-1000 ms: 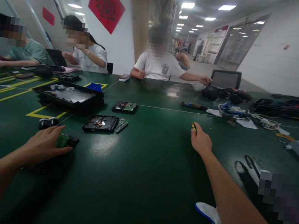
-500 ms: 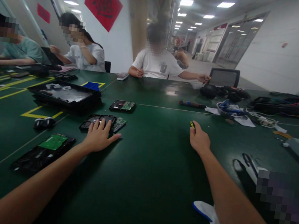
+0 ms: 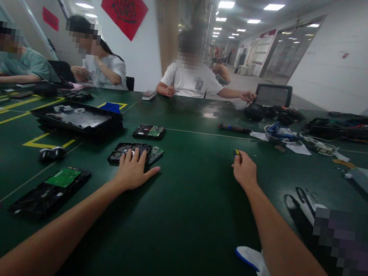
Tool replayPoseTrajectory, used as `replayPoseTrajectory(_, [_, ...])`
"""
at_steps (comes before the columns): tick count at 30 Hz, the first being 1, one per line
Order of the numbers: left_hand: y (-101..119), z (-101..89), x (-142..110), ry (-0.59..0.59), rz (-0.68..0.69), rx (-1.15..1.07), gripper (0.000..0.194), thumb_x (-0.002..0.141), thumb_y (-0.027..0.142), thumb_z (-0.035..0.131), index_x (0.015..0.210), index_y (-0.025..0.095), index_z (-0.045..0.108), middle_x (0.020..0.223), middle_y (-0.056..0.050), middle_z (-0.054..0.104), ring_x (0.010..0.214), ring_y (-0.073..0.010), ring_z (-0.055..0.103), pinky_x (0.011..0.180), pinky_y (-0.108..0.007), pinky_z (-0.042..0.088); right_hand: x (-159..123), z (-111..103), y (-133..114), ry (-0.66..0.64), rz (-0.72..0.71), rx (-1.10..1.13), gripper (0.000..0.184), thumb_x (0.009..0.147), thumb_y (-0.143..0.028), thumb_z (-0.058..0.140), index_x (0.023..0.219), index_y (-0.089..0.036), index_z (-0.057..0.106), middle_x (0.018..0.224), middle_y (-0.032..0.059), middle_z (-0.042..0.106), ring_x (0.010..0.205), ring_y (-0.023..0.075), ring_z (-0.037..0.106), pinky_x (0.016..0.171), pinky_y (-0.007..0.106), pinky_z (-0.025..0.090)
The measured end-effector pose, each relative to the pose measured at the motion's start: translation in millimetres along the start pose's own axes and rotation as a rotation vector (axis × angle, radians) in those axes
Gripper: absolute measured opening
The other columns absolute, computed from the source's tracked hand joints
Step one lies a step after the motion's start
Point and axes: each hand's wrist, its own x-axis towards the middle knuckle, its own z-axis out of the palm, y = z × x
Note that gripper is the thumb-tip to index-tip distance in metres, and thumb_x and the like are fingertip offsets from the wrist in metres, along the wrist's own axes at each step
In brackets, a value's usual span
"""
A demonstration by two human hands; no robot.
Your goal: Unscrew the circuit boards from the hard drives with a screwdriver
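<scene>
the left hand has left the black drive with the bright green circuit board, which lies by itself at the lower left, and has come over to the flat black drive casing left of centre. from where i stand, that casing has also slid a little to the right across the dark green desk in the last instant, and the small green circuit board at its right edge has gone along with it. so the casing is now the piece under the left hand: the fingers lie spread over its near part, flat and released, not wrapped round it, and the thumb sticks out to the right, below the small board. whether they press hard i can't tell.

the right hand, right of centre, hasn't changed its hold. its fingers are clenched round a small yellow-and-black tool; only the tip end shows, so i can't say what sort it is. it is well apart from the casing, with bare desk between.

just behind the casing sits another black drive with a green board, untouched, and beyond the casing at the left is the wide black plastic tray with pale scraps inside. across the desk, a person in a white t-shirt reaches toward some dark items.
</scene>
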Motion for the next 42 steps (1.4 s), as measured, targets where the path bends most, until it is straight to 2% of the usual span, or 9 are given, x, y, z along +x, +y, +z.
replayPoseTrajectory(4, [24, -4.8, 0, -0.012, 0.019, -0.020, 0.112, 0.086, 0.091, 0.023, 0.164, 0.011, 0.033, 0.172, -0.023, 0.023, 0.158, -0.0489, 0.017, 0.124, -0.065, 0.016, -2, -2, -7, 0.091, -0.064, -0.049, 0.053, 0.103, -0.032, 0.042, 0.152, -0.013, 0.045, 0.133, 0.0177, 0.062, 0.108, 0.0281, 0.066, 0.097, 0.042, 0.053])
replayPoseTrajectory(7, [45, -8.0, -1, -0.025, 0.043, -0.036, 0.113, 0.086, 0.091, 0.024, 0.164, 0.011, 0.032, 0.172, -0.023, 0.021, 0.158, -0.0488, 0.016, 0.125, -0.064, 0.016, -8, -3, -19, 0.102, -0.153, -0.154, 0.061, 0.099, -0.025, 0.044, 0.160, -0.017, 0.036, 0.141, 0.0198, 0.051, 0.108, 0.0291, 0.064, 0.093, 0.042, 0.053])
replayPoseTrajectory(10, [69, -10.5, -2, -0.033, 0.070, -0.045, 0.113, 0.086, 0.091, 0.024, 0.164, 0.010, 0.032, 0.173, -0.022, 0.020, 0.158, -0.0486, 0.014, 0.125, -0.063, 0.015, -16, -4, -33, 0.015, -0.175, -0.241, 0.055, 0.095, -0.020, 0.048, 0.150, -0.021, 0.049, 0.141, 0.0179, 0.047, 0.098, 0.0252, 0.065, 0.083, 0.038, 0.054])
replayPoseTrajectory(17, [137, -12.5, -7, -0.050, 0.172, -0.079, 0.116, 0.085, 0.093, 0.023, 0.165, 0.010, 0.028, 0.173, -0.021, 0.018, 0.159, -0.0482, 0.011, 0.126, -0.062, 0.011, -26, -6, -55, -0.170, -0.136, -0.352, 0.033, 0.099, -0.035, 0.054, 0.129, -0.021, 0.057, 0.121, 0.0116, 0.064, 0.094, 0.0252, 0.067, 0.079, 0.036, 0.052])
replayPoseTrajectory(24, [203, -1.6, -13, 0.038, 0.276, -0.224, 0.120, 0.082, 0.092, 0.035, 0.162, 0.003, 0.033, 0.169, -0.028, 0.025, 0.158, -0.0510, 0.013, 0.126, -0.064, 0.010, -28, -2, -56, -0.231, -0.160, -0.442, 0.049, 0.103, -0.058, 0.044, 0.126, -0.020, 0.064, 0.123, 0.0148, 0.066, 0.103, 0.0301, 0.068, 0.086, 0.040, 0.052])
replayPoseTrajectory(30, [250, 6.6, -11, 0.082, 0.318, -0.368, 0.118, 0.083, 0.088, 0.039, 0.161, 0.000, 0.030, 0.167, -0.033, 0.025, 0.157, -0.0540, 0.009, 0.123, -0.071, 0.006, -22, -8, -49, -0.252, -0.004, -0.467, 0.037, 0.101, -0.046, 0.052, 0.121, -0.020, 0.069, 0.127, 0.0173, 0.062, 0.106, 0.0300, 0.070, 0.088, 0.039, 0.052])
replayPoseTrajectory(34, [258, 7.1, -11, 0.066, 0.342, -0.335, 0.118, 0.085, 0.086, 0.040, 0.161, -0.004, 0.028, 0.168, -0.031, 0.025, 0.159, -0.0495, 0.013, 0.128, -0.062, 0.009, -17, -17, -38, -0.217, 0.111, -0.480, 0.039, 0.098, -0.041, 0.054, 0.126, -0.017, 0.066, 0.130, 0.0212, 0.059, 0.109, 0.0336, 0.069, 0.088, 0.041, 0.054])
replayPoseTrajectory(38, [245, 8.6, -7, 0.056, 0.367, -0.304, 0.116, 0.089, 0.082, 0.039, 0.161, -0.008, 0.024, 0.168, -0.032, 0.023, 0.159, -0.0457, 0.014, 0.130, -0.055, 0.011, -15, -24, -26, -0.172, 0.154, -0.519, 0.040, 0.099, -0.038, 0.050, 0.128, -0.014, 0.064, 0.128, 0.0241, 0.059, 0.111, 0.0367, 0.069, 0.089, 0.044, 0.054])
replayPoseTrajectory(42, [226, 11.9, 1, 0.072, 0.367, -0.301, 0.112, 0.091, 0.081, 0.038, 0.162, -0.004, 0.023, 0.169, -0.030, 0.025, 0.160, -0.0439, 0.015, 0.129, -0.056, 0.012, -14, -25, -23, -0.141, 0.129, -0.517, 0.040, 0.101, -0.040, 0.047, 0.126, -0.014, 0.064, 0.123, 0.0223, 0.062, 0.110, 0.0369, 0.069, 0.089, 0.046, 0.054])
